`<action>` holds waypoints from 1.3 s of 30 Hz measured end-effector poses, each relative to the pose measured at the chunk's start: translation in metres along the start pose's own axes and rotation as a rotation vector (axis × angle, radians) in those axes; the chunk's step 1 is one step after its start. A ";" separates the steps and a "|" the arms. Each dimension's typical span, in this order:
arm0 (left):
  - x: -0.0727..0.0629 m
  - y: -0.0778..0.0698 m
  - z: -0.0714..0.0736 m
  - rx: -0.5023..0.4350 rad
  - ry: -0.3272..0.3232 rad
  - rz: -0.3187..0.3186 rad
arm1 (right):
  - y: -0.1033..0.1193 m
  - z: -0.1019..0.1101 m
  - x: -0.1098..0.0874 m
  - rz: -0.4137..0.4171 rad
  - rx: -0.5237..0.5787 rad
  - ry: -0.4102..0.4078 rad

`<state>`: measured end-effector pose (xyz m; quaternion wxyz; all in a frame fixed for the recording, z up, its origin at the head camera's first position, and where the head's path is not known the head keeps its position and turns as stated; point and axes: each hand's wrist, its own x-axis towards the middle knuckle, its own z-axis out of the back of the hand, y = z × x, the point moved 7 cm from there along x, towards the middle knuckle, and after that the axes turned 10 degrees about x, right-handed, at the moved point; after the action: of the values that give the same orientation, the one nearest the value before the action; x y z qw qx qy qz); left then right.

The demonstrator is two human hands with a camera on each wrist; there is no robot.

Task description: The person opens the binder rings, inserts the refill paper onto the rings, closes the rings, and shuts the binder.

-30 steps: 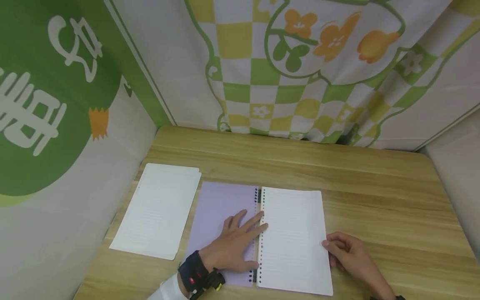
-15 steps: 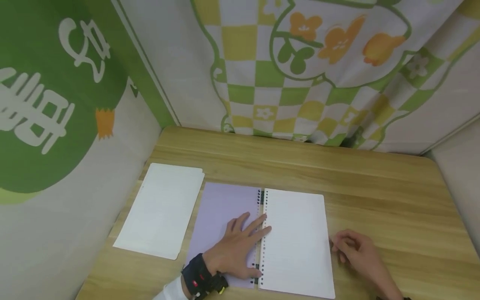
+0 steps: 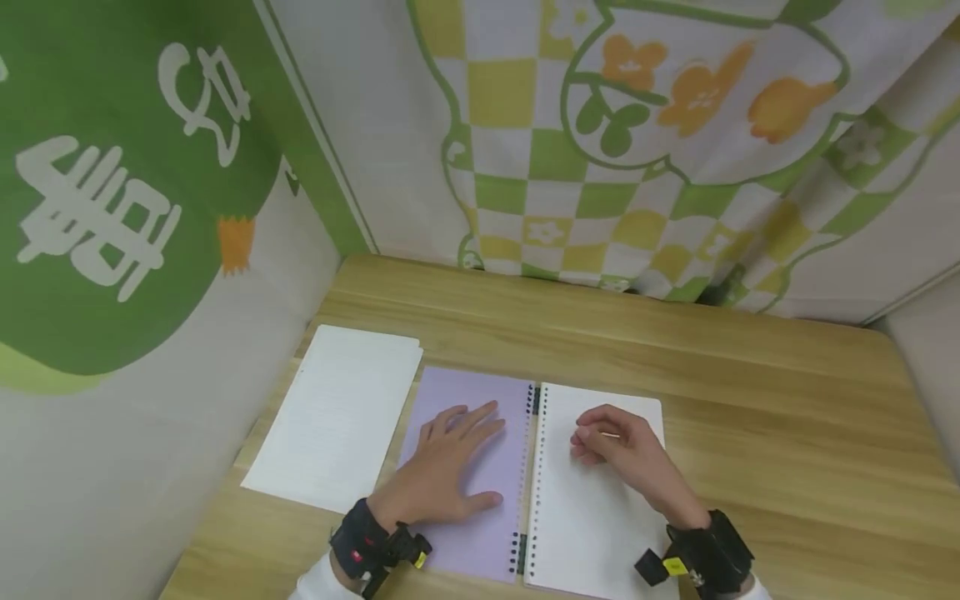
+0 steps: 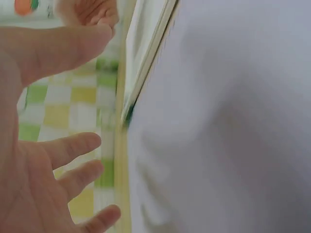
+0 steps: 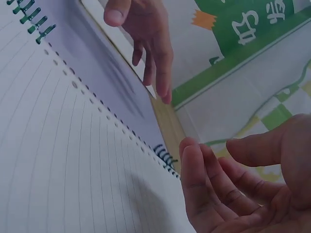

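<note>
A loose-leaf notebook lies spread on the table, its purple cover [image 3: 465, 387] on the left and a stack of white lined pages [image 3: 577, 517] on the right. Dark green binder rings [image 5: 36, 24] run through the punched holes at the top and bottom of the spine. My left hand [image 3: 438, 475] hovers over the purple cover with its fingers spread, holding nothing. Over the lined page is my right hand [image 3: 626, 454], fingers loosely bent and the thumb apart from them in the right wrist view. Nothing shows between them.
To the left of the notebook lie loose white sheets [image 3: 337, 417], slightly offset from each other. The wooden table [image 3: 787, 433] meets a checkered curtain [image 3: 558, 179] at the back and a wall with a green print [image 3: 150, 317] on the left.
My right hand has come from beside the page's right edge to over the page. My left hand has lifted off the spine and shifted left over the purple cover.
</note>
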<state>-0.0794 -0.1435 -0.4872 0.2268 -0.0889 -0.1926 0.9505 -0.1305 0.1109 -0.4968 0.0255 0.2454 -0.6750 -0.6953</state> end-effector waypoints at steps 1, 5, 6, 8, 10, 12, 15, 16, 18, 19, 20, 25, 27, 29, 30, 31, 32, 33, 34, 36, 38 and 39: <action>-0.002 0.007 0.005 -0.001 -0.020 0.027 | 0.001 -0.007 0.005 0.017 0.013 0.028; -0.012 0.040 0.025 0.008 -0.089 0.147 | 0.008 -0.038 0.025 0.076 0.066 0.145; -0.015 0.049 0.029 0.007 -0.105 0.178 | 0.010 -0.046 0.030 0.084 0.073 0.171; -0.021 0.068 0.037 0.007 -0.136 0.236 | 0.013 -0.063 0.038 0.088 0.079 0.208; -0.028 0.087 0.045 -0.005 -0.156 0.288 | 0.016 -0.081 0.045 0.085 0.080 0.237; -0.035 0.104 0.054 -0.014 -0.179 0.328 | 0.017 -0.099 0.052 0.076 0.084 0.251; -0.044 0.128 0.066 -0.021 -0.206 0.390 | 0.016 -0.126 0.062 0.060 0.086 0.265; -0.047 0.136 0.069 -0.020 -0.213 0.415 | 0.016 -0.135 0.065 0.057 0.071 0.265; -0.053 0.151 0.074 -0.015 -0.227 0.467 | 0.015 -0.153 0.071 0.052 0.036 0.260; -0.056 0.159 0.076 -0.019 -0.229 0.497 | 0.014 -0.161 0.074 0.050 0.021 0.258; -0.060 0.166 0.078 -0.016 -0.230 0.528 | 0.014 -0.169 0.076 0.044 0.015 0.257; -0.078 0.194 0.082 0.018 -0.210 0.667 | 0.010 -0.205 0.082 0.008 0.073 0.219; -0.083 0.202 0.082 0.040 -0.193 0.700 | 0.008 -0.216 0.083 -0.014 0.137 0.194; -0.087 0.206 0.081 0.045 -0.181 0.715 | 0.008 -0.224 0.084 -0.028 0.210 0.171; -0.088 0.207 0.081 0.050 -0.177 0.714 | 0.008 -0.227 0.084 -0.034 0.243 0.161; -0.088 0.207 0.081 0.055 -0.175 0.708 | 0.008 -0.229 0.084 -0.037 0.276 0.148; -0.088 0.207 0.081 0.057 -0.175 0.701 | 0.008 -0.232 0.085 -0.046 0.310 0.139; -0.088 0.206 0.080 0.059 -0.174 0.694 | 0.008 -0.234 0.086 -0.055 0.335 0.130; -0.088 0.206 0.080 0.064 -0.176 0.686 | 0.008 -0.235 0.087 -0.063 0.360 0.121; -0.087 0.205 0.080 0.075 -0.181 0.677 | 0.008 -0.238 0.089 -0.080 0.396 0.102; -0.085 0.204 0.079 0.076 -0.186 0.675 | 0.008 -0.239 0.092 -0.095 0.415 0.078; -0.084 0.204 0.079 0.079 -0.190 0.673 | 0.007 -0.239 0.093 -0.099 0.425 0.059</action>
<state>-0.1062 -0.3767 -0.4917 -0.1147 -0.0499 -0.1360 0.9828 -0.1248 -0.1452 -0.5107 -0.0412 0.2986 -0.7924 -0.5303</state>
